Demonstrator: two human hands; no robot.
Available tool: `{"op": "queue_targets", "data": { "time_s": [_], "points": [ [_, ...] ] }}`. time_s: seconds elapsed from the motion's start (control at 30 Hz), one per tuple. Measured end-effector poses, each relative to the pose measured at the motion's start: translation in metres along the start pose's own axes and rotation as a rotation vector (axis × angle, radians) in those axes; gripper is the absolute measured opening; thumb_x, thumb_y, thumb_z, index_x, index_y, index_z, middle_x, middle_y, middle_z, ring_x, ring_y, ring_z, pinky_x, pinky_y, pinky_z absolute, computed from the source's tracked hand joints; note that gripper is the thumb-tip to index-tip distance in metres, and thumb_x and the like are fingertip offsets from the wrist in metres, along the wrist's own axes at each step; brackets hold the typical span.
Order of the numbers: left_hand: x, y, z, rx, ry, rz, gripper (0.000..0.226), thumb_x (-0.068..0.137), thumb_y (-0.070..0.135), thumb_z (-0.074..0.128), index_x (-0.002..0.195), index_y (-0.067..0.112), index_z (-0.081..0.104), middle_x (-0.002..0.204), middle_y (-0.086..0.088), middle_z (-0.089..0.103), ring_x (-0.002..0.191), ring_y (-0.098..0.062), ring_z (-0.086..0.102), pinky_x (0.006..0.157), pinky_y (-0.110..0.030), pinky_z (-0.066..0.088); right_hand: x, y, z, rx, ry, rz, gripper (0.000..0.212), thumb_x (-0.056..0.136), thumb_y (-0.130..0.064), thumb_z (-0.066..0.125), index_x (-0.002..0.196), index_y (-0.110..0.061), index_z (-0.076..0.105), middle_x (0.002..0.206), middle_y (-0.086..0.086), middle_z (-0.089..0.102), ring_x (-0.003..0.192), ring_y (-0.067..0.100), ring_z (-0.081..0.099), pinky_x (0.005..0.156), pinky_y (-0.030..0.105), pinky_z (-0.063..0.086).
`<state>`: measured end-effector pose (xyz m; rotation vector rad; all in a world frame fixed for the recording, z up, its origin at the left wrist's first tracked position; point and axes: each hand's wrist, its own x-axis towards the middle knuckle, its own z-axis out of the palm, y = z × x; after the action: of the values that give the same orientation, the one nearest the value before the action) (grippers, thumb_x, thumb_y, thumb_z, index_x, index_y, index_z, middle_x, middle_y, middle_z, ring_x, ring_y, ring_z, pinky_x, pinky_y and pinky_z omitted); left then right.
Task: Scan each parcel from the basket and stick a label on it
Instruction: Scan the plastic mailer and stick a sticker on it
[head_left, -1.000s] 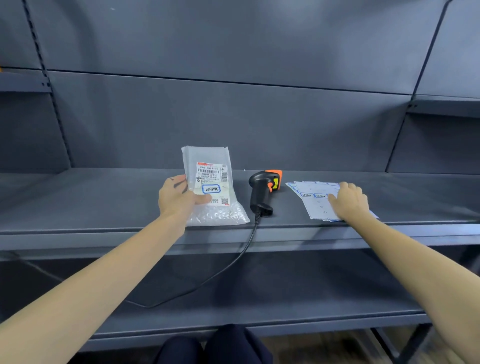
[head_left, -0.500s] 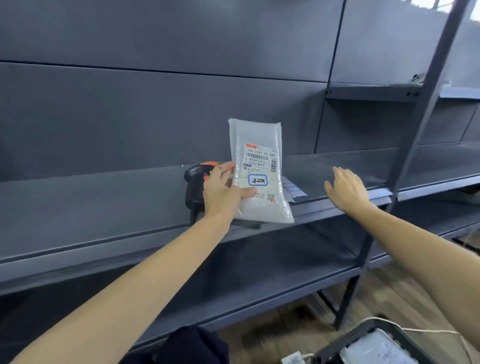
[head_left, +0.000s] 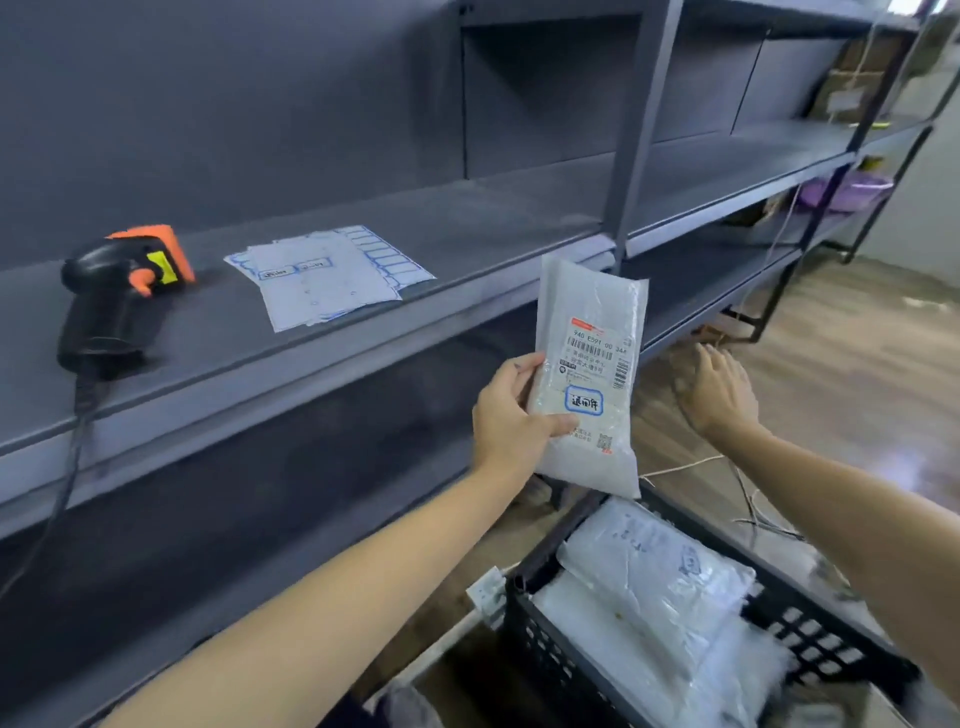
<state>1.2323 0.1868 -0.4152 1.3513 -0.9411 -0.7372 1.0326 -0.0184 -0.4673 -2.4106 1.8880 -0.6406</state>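
Note:
My left hand (head_left: 511, 413) grips a white bubble-wrap parcel (head_left: 592, 312) by its left edge and holds it upright in the air, off the shelf and above the black basket (head_left: 810, 618). The parcel carries a shipping slip with a barcode and a blue-framed label (head_left: 584, 401). My right hand (head_left: 719, 389) hangs empty to the parcel's right with its fingers relaxed. Several white parcels (head_left: 660, 587) lie in the basket at the lower right. The black and orange scanner (head_left: 117, 296) and the label sheets (head_left: 327, 275) lie on the grey shelf (head_left: 467, 234).
The scanner's cable (head_left: 67, 478) hangs over the shelf's front edge at the left. A steel upright (head_left: 636, 130) divides the shelving. Further shelves run off to the right with boxes and a purple basin (head_left: 844, 192). Loose cords lie on the wooden floor (head_left: 852, 353).
My left hand has lifted the labelled parcel off the shelf and carried it right and down above the basket. My right hand left the label sheets and moved right. The view swung right.

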Motion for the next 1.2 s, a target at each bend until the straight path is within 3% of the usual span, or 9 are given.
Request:
{"op": "queue_targets", "data": {
  "time_s": [0.37, 0.53, 0.63, 0.7, 0.77, 0.9, 1.0, 1.1, 1.2],
  "points": [
    [-0.032, -0.116, 0.061, 0.066, -0.078, -0.298, 0.064, 0.061, -0.014, 0.078, 0.107, 0.025, 0.055, 0.102, 0.019, 0.063, 0.097, 0.006, 0.060, 0.084, -0.017, 0.050, -0.103, 0.059, 0.092, 0.267, -0.192, 0.319, 0.049, 0.093, -0.017, 0.045, 0.138, 0.000, 0.041, 0.138, 0.020, 0.048, 0.127, 0.033, 0.041, 0.104, 0.038, 0.032],
    [-0.052, -0.162, 0.084, 0.068, -0.065, -0.419, 0.061, 0.063, -0.012, 0.078, 0.105, 0.024, 0.055, 0.101, 0.017, 0.064, 0.093, 0.007, 0.062, 0.082, -0.018, 0.051, -0.133, 0.055, 0.111, 0.690, -0.335, 0.514, 0.036, 0.100, -0.025, 0.044, 0.129, -0.007, 0.055, 0.130, 0.009, 0.058, 0.120, 0.027, 0.052, 0.095, 0.032, 0.038],
    [-0.062, -0.180, 0.096, 0.088, -0.052, -0.463, 0.059, 0.065, -0.005, 0.080, 0.112, 0.021, 0.055, 0.104, 0.013, 0.065, 0.098, -0.002, 0.063, 0.085, -0.023, 0.053, -0.146, 0.050, 0.118, 1.021, -0.553, 0.559, 0.032, 0.101, -0.036, 0.040, 0.107, -0.017, 0.066, 0.109, 0.006, 0.069, 0.106, 0.029, 0.063, 0.094, 0.038, 0.048],
    [-0.066, -0.187, 0.101, 0.105, -0.043, -0.482, 0.058, 0.067, 0.002, 0.082, 0.113, 0.022, 0.053, 0.104, 0.013, 0.064, 0.098, -0.003, 0.062, 0.083, -0.019, 0.051, -0.153, 0.048, 0.119, 1.159, -0.676, 0.623, 0.042, 0.096, -0.052, 0.045, 0.111, -0.018, 0.065, 0.105, 0.006, 0.072, 0.098, 0.028, 0.069, 0.089, 0.042, 0.053],
    [-0.070, -0.194, 0.105, 0.136, -0.036, -0.489, 0.060, 0.064, 0.012, 0.083, 0.114, 0.025, 0.052, 0.112, 0.009, 0.063, 0.103, -0.004, 0.061, 0.090, -0.026, 0.051, -0.157, 0.050, 0.123, 1.240, -0.740, 0.641, 0.046, 0.091, -0.054, 0.054, 0.116, -0.017, 0.062, 0.106, 0.008, 0.073, 0.095, 0.029, 0.070, 0.085, 0.044, 0.055],
    [-0.076, -0.203, 0.102, 0.272, -0.142, -0.480, 0.050, 0.074, 0.023, 0.078, 0.114, 0.032, 0.049, 0.122, 0.009, 0.059, 0.112, -0.009, 0.056, 0.099, -0.041, 0.047, -0.155, 0.064, 0.121, 1.265, -0.824, 0.568, 0.031, 0.094, -0.030, 0.059, 0.118, -0.010, 0.060, 0.109, 0.010, 0.072, 0.095, 0.027, 0.071, 0.078, 0.038, 0.058],
    [-0.077, -0.208, 0.086, 0.504, -0.238, -0.417, 0.046, 0.085, 0.034, 0.067, 0.127, 0.032, 0.047, 0.126, 0.011, 0.050, 0.134, -0.020, 0.036, 0.111, -0.047, 0.033, -0.150, 0.084, 0.119, 1.197, -0.836, 0.564, 0.024, 0.092, -0.020, 0.062, 0.115, -0.013, 0.062, 0.108, 0.010, 0.071, 0.088, 0.023, 0.072, 0.068, 0.030, 0.058],
    [-0.075, -0.215, 0.065, 0.758, -0.294, -0.265, 0.052, 0.093, 0.032, 0.058, 0.141, 0.025, 0.040, 0.148, 0.008, 0.040, 0.146, -0.016, 0.016, 0.119, -0.028, 0.002, -0.149, 0.101, 0.118, 1.038, -0.938, 0.499, 0.027, 0.091, -0.018, 0.063, 0.117, -0.013, 0.059, 0.113, 0.012, 0.069, 0.094, 0.026, 0.069, 0.081, 0.036, 0.057],
    [-0.071, -0.221, 0.048, 0.925, -0.354, -0.103, 0.052, 0.095, 0.033, 0.054, 0.143, 0.020, 0.038, 0.151, 0.007, 0.038, 0.145, -0.011, 0.021, 0.119, -0.023, -0.004, -0.156, 0.101, 0.120, 0.770, -1.092, 0.415, 0.045, 0.093, -0.021, 0.060, 0.135, -0.025, 0.043, 0.123, 0.007, 0.058, 0.113, 0.023, 0.054, 0.097, 0.035, 0.040]
  ]
}}
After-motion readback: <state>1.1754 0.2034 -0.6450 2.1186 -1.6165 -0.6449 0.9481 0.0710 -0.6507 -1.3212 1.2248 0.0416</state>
